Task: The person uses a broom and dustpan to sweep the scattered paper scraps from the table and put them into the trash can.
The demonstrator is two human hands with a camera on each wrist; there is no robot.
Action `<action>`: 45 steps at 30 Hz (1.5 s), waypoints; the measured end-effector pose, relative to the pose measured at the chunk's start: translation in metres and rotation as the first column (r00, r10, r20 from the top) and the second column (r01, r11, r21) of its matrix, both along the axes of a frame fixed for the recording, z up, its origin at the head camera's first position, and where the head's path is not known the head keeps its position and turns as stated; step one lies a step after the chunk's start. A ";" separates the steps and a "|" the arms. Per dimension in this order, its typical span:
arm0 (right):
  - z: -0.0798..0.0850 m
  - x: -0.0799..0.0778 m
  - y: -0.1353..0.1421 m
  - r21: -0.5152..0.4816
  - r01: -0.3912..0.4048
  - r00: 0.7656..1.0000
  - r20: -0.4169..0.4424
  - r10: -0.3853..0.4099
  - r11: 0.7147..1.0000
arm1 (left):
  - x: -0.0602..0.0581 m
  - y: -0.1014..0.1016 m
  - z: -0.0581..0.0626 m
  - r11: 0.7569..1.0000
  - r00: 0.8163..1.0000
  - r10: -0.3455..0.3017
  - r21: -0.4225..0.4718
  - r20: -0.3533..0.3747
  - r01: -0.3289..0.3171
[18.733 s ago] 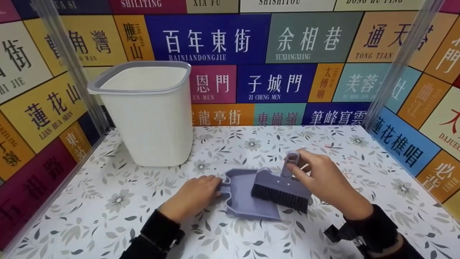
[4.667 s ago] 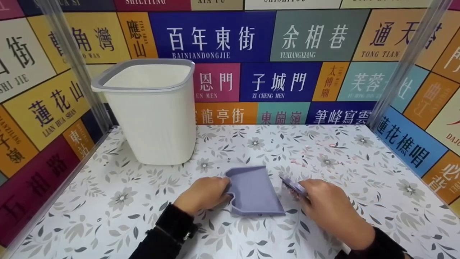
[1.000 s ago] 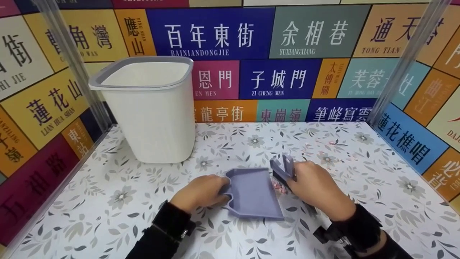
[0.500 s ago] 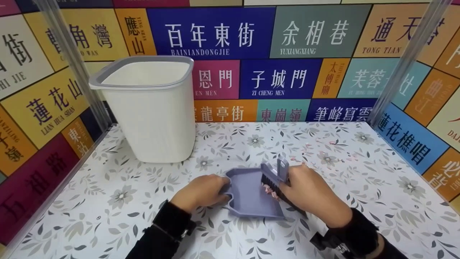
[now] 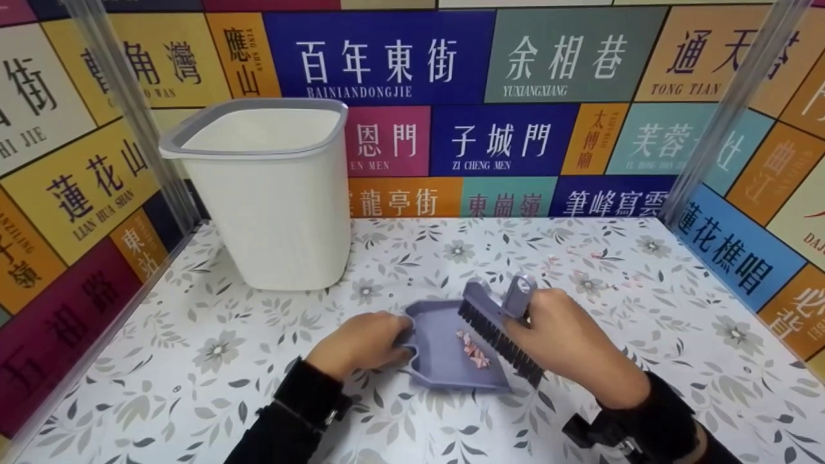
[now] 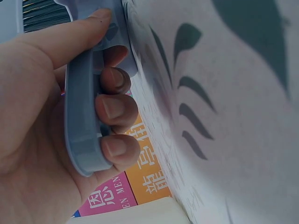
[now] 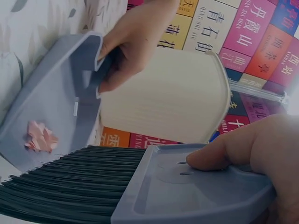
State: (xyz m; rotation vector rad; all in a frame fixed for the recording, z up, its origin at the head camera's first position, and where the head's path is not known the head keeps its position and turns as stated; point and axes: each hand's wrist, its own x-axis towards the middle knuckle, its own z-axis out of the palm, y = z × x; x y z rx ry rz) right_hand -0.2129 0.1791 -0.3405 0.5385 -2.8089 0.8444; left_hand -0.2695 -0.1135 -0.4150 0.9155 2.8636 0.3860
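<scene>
A grey-purple dustpan (image 5: 438, 348) lies on the table, its wide lip toward the right. My left hand (image 5: 361, 345) grips its handle (image 6: 81, 112), fingers curled round it in the left wrist view. A small heap of pink paper scraps (image 5: 474, 351) sits inside the pan near the lip. My right hand (image 5: 570, 345) holds a matching hand brush (image 5: 499, 328) with dark bristles, tilted over the pan's right edge. In the right wrist view the thumb presses on the brush back (image 7: 187, 182), and the bristles (image 7: 79, 182) fan out beside the scraps.
A white bin (image 5: 271, 225) with a grey rim stands at the back left, behind the dustpan. More pink scraps (image 5: 593, 256) lie scattered on the flower-patterned table (image 5: 155, 399) at the right rear. Sign-covered walls (image 5: 380, 58) enclose the back and sides.
The right hand has swept the brush leftward to the dustpan, then drawn slightly back right. The pink heap has moved from the table at the lip into the pan. The left hand stays put.
</scene>
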 end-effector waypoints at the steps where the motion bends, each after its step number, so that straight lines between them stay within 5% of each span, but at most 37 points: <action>1: 0.001 -0.001 0.002 0.005 0.006 1.000 -0.009 -0.006 1.000 | 0.000 0.000 0.000 1.000 1.000 -0.001 -0.001 0.001 0.001; 15: -0.013 -0.018 0.019 0.172 0.100 0.984 -0.166 -0.071 0.980 | 0.001 -0.001 -0.001 1.000 0.999 -0.027 0.011 -0.026 0.027; 33: -0.024 0.003 -0.018 0.204 0.004 0.994 -0.109 0.019 0.979 | 0.001 0.001 0.000 1.000 0.999 -0.027 0.004 -0.039 0.027; 45: -0.032 0.018 -0.034 0.175 -0.098 0.973 -0.190 0.131 0.980 | 0.003 0.000 0.002 0.999 1.000 -0.020 0.030 -0.023 0.021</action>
